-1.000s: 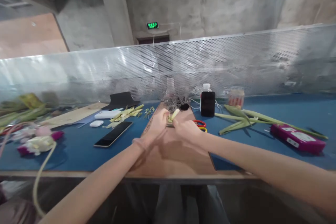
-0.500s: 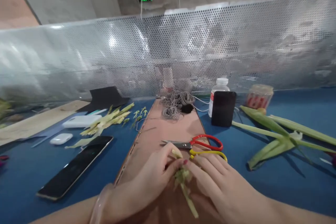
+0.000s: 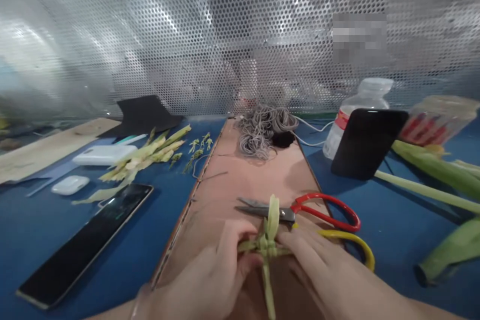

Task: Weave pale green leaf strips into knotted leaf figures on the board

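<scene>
Pinching from both sides, the left hand (image 3: 210,280) and the right hand (image 3: 322,272) are now holding a leaf knot (image 3: 267,246) close together over the brown board (image 3: 240,180). Half a second ago the leaf piece was a loose bunch between the fingers; now it is showing a clear cross shape, with one strip standing up to 12 o'clock and one hanging to 6 o'clock. To my judgement the folding is getting tighter and the form is taking shape. The view is also coming much nearer to the work. The red scissors (image 3: 318,210) are lying just behind the knot, at 1 o'clock, and a yellow loop (image 3: 356,245) at 3 o'clock. The phone (image 3: 82,245) is resting at 9 o'clock, leaf scraps (image 3: 146,155) at 10 o'clock, grey cord (image 3: 262,130) at 12 o'clock.
</scene>
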Motion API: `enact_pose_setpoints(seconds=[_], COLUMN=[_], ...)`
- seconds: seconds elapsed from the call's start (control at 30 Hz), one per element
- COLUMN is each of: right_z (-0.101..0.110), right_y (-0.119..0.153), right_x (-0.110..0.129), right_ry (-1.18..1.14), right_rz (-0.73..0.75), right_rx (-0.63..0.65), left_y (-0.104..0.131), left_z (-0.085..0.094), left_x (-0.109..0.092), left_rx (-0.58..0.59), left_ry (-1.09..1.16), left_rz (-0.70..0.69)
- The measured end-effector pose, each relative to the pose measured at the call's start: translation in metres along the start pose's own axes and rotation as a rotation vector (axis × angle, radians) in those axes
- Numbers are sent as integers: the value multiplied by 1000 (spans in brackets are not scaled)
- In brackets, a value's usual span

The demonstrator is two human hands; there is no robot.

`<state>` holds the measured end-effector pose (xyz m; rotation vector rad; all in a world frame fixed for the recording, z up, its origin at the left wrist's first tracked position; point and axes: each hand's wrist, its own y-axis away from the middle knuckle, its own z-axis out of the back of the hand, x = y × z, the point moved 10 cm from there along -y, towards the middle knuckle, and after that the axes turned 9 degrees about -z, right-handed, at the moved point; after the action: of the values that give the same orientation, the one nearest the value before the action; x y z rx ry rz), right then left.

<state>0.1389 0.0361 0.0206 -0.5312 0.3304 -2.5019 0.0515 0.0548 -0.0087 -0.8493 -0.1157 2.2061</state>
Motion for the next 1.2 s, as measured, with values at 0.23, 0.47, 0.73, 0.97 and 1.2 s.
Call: enact_pose_setpoints(seconds=[0.23,0.47,0.73,0.97,1.2], right_z=[1,8,-3,1,4], right_y=[4,3,5,10,11], right_x=[11,8,6,10,10], right_ry=[72,-5,8,18,-2], right_rz=[157,167,34,-19,-12], right_rx=[70,107,208,162,206], left_y=[-6,-7,-14,-15,-12], left_z=[0,11,9,16,16], left_x=[-17,-24,-24,-31,-43], left_rx=[150,108,181,142,95], left_ry=[-138,-195,-149,-197,-255], left_rz=[-176,-257,-197,-229,-361])
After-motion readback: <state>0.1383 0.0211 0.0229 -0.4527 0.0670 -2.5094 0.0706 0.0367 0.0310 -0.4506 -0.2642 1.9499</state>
